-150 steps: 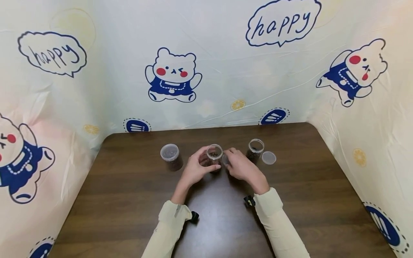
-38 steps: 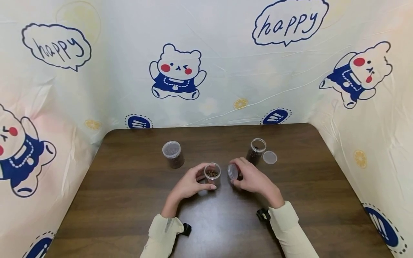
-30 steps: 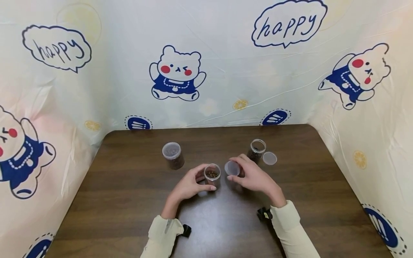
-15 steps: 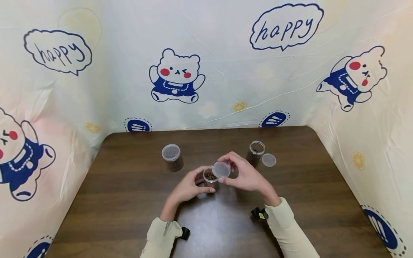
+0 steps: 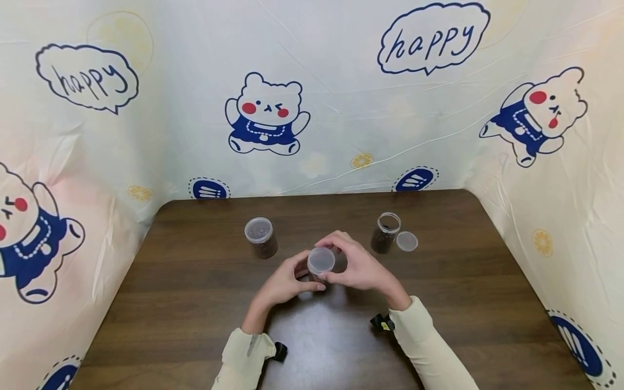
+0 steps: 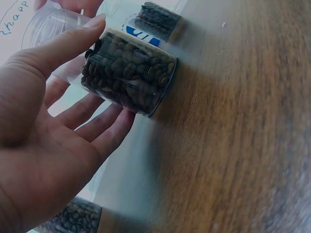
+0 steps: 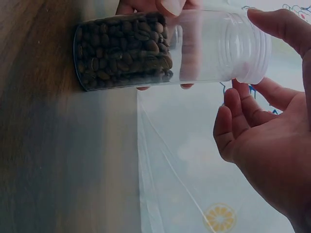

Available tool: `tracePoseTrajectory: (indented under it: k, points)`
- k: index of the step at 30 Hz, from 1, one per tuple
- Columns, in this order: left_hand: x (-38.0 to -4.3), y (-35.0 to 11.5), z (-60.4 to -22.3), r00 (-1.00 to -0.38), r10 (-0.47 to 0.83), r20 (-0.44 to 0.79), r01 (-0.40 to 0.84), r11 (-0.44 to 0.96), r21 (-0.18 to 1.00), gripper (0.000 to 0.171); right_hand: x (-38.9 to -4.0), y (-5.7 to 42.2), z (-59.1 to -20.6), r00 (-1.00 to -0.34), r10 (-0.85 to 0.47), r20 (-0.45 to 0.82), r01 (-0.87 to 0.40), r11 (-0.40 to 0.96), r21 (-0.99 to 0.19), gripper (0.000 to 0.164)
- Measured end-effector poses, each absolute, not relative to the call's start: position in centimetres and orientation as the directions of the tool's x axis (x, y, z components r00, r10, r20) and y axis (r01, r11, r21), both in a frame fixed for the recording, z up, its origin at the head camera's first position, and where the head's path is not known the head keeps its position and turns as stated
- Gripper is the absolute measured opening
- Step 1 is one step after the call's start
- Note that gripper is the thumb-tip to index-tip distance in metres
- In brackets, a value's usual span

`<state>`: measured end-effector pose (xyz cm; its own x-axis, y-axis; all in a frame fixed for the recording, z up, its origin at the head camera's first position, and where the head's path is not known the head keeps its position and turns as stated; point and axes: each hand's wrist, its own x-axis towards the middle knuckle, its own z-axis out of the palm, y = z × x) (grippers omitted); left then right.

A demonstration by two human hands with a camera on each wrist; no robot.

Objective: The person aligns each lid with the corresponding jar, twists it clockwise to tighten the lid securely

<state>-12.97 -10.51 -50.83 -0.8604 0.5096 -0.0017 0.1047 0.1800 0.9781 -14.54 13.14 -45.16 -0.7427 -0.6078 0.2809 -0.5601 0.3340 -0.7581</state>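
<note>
A clear jar (image 7: pixel 121 51), about half full of coffee beans (image 6: pixel 129 68), stands upright on the table between both hands. My left hand (image 5: pixel 284 280) grips its side, thumb in front and fingers curled behind. A translucent lid (image 5: pixel 321 260) sits over the jar's mouth. My right hand (image 5: pixel 358 264) pinches the lid by its edge between thumb and fingertips, as the right wrist view shows at the threaded neck (image 7: pixel 235 46).
A lidded jar of dark contents (image 5: pixel 261 238) stands at the back left. Behind my right hand is an uncovered jar (image 5: pixel 385 233), with a loose lid (image 5: pixel 407 241) lying beside it on the brown table (image 5: pixel 195 303). A printed cloth (image 5: pixel 331 97) surrounds the table.
The jar has come nearer to me in my left hand. My right hand has turned the lid flat, moved it left and set it over the jar's mouth.
</note>
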Motion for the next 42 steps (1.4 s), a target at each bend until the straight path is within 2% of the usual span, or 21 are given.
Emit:
tracePoseTrajectory:
  k: [15,22,37,42]
  points:
    - [-13.0,-10.6,-50.8,-0.856,0.516,-0.004,0.109,0.188,0.976,0.062,-14.6,13.0,-45.6,-0.729,-0.622,0.288,-0.574,0.324,-0.752,0.056]
    - [-13.1,-10.5,-50.8,-0.857,0.515,-0.001,0.108,0.182,0.977,0.063,-14.5,13.0,-46.1,-0.761,-0.584,0.281,-0.53,0.311,-0.789,0.057]
    - [-12.9,-10.5,-50.5,-0.862,0.507,-0.006,0.119,0.213,0.97,0.062,-13.7,12.0,-46.8,-0.829,-0.471,0.302,-0.493,0.359,-0.793,0.061]
    - [-12.8,-10.6,-50.4,-0.865,0.503,-0.003,0.132,0.234,0.963,0.064,-13.4,12.3,-46.6,-0.834,-0.488,0.256,-0.476,0.405,-0.781,0.073]
